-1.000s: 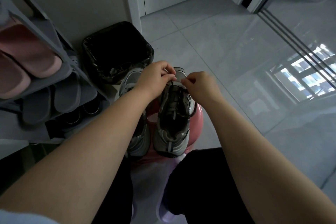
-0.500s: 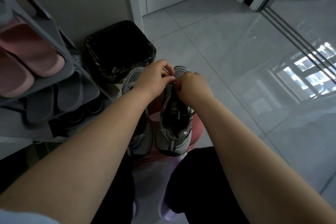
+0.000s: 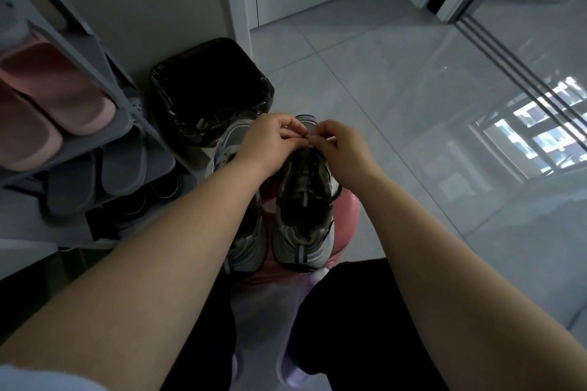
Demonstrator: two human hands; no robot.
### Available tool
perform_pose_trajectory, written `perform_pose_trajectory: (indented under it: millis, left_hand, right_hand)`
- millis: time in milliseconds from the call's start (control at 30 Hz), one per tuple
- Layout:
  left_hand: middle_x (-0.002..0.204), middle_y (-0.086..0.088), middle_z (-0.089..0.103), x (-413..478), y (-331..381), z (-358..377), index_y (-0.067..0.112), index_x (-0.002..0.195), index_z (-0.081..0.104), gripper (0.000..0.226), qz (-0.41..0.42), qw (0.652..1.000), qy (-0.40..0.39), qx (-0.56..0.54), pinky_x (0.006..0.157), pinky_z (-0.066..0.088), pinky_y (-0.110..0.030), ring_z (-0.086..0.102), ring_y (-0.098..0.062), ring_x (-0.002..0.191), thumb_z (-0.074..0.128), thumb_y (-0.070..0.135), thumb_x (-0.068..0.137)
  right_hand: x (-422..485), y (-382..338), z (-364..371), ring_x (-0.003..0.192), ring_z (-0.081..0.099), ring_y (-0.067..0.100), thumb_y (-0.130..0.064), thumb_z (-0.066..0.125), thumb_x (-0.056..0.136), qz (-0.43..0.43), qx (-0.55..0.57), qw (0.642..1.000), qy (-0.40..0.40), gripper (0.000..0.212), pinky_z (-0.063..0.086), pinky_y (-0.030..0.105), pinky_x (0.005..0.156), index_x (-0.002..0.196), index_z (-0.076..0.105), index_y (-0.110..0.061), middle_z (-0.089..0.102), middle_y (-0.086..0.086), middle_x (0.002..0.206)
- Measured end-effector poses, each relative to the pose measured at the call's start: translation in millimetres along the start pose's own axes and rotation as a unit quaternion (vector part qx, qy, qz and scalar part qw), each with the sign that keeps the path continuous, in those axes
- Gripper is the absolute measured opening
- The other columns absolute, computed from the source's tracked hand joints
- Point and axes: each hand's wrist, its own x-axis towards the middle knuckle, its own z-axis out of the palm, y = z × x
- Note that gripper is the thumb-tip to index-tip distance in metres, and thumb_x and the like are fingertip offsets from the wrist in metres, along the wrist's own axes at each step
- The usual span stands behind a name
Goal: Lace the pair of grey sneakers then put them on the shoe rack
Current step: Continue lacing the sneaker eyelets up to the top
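Two grey sneakers stand side by side on a pink stool (image 3: 347, 209), toes pointing away from me. The right sneaker (image 3: 303, 219) shows its dark tongue and open collar. My forearm covers much of the left sneaker (image 3: 236, 149). My left hand (image 3: 270, 143) and my right hand (image 3: 341, 149) meet above the right sneaker's toe end, fingers curled, each pinching a dark lace (image 3: 307, 136) between thumb and fingertips. The grey shoe rack (image 3: 127, 117) stands at the left.
The rack holds pink slippers (image 3: 54, 98) on an upper shelf and grey slippers (image 3: 95, 181) below. A bin with a black liner (image 3: 209, 89) sits between rack and stool. Glossy tiled floor (image 3: 413, 105) stretches to the right. My knees in dark trousers (image 3: 349, 327) are below.
My right hand drew in against the left hand over the toe end, then eased slightly right again. Both still pinch the lace. The sneakers have stayed put.
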Motion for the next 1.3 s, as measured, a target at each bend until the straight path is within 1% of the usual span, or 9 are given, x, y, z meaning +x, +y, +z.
perform_pose_trajectory:
  millis: [200,400,533,667,900,1033,1133,1233,1300]
  left_hand:
    - [0.082,-0.003,0.069,4,-6,7,0.009,0.092,0.069,0.016,0.024,0.999,0.013,0.023,0.068,0.046,-0.003,0.060,0.009,0.062,0.071,0.005,0.077]
    - [0.082,-0.004,0.072,2,-2,10,0.014,0.093,0.071,0.015,0.058,0.995,0.026,0.073,0.072,0.047,-0.012,0.064,-0.004,0.071,0.071,0.013,0.078]
    - [0.075,0.004,0.067,4,-1,12,0.013,0.093,0.068,0.016,0.049,0.993,0.047,0.100,0.060,0.037,-0.001,0.058,0.002,0.065,0.072,0.016,0.078]
    - [0.076,0.005,0.066,2,0,15,0.014,0.100,0.059,0.022,0.051,0.992,0.039,0.112,0.060,0.035,-0.002,0.056,-0.005,0.071,0.068,0.012,0.081]
    - [0.070,0.003,0.055,-6,12,8,0.019,0.097,0.047,0.024,0.072,0.996,0.055,-0.002,0.080,0.047,-0.025,0.060,-0.012,0.076,0.061,0.004,0.085]
    - [0.065,0.007,0.058,-20,32,-16,0.027,0.088,0.044,0.031,0.095,0.988,0.082,-0.091,0.083,0.054,-0.039,0.069,-0.023,0.082,0.056,-0.002,0.087]
    - [0.074,-0.012,0.057,-34,44,-36,0.025,0.088,0.043,0.033,0.108,0.975,0.110,-0.162,0.077,0.057,-0.031,0.071,-0.016,0.076,0.052,-0.006,0.088]
    - [0.072,-0.006,0.059,-48,44,-41,0.024,0.088,0.046,0.030,0.085,0.980,0.082,-0.160,0.078,0.056,-0.030,0.069,-0.015,0.076,0.051,-0.006,0.089]
    - [0.077,-0.005,0.065,-49,39,-41,0.024,0.091,0.047,0.026,0.048,0.992,0.050,-0.107,0.080,0.055,-0.033,0.067,-0.016,0.076,0.051,-0.001,0.091]
  right_hand:
    - [-1,1,0,0.064,0.055,0.006,-0.009,0.061,0.086,0.024,0.103,0.994,0.016,0.007,0.044,0.015,0.062,0.085,0.066,-0.014,0.061,-0.008,0.071]
    - [0,1,-3,0.066,0.061,0.006,-0.009,0.070,0.078,0.023,0.093,0.994,0.049,0.007,0.047,0.015,0.066,0.082,0.069,-0.015,0.066,-0.006,0.070]
    - [1,4,-2,0.091,0.065,0.018,-0.008,0.065,0.082,0.039,0.112,0.992,0.034,0.022,0.053,0.032,0.084,0.102,0.061,-0.015,0.067,0.005,0.099]
    - [1,12,-4,0.118,0.054,0.015,0.002,0.060,0.081,0.025,0.063,0.992,-0.106,0.055,0.047,0.026,0.094,0.133,0.044,-0.010,0.055,0.005,0.128]
    - [4,15,-3,0.122,0.049,0.014,-0.011,0.077,0.073,0.017,-0.002,0.994,-0.104,0.080,0.040,0.019,0.091,0.141,0.035,-0.014,0.052,0.002,0.132]
    - [8,16,-1,0.121,0.053,0.020,-0.018,0.079,0.068,0.008,-0.052,0.994,-0.095,0.083,0.043,0.035,0.103,0.140,0.037,-0.014,0.055,0.006,0.131]
    - [8,15,2,0.123,0.052,0.020,-0.030,0.080,0.067,0.011,-0.102,0.990,-0.097,0.089,0.040,0.038,0.107,0.142,0.034,-0.013,0.055,0.005,0.133]
    - [3,9,-7,0.116,0.053,0.014,-0.024,0.072,0.080,0.043,0.009,0.992,-0.121,0.070,0.041,0.023,0.099,0.139,0.038,-0.012,0.055,0.001,0.129]
    - [4,12,-19,0.101,0.055,0.013,-0.014,0.061,0.088,0.079,0.088,0.990,-0.073,0.043,0.044,0.019,0.084,0.130,0.049,-0.010,0.058,0.001,0.113]
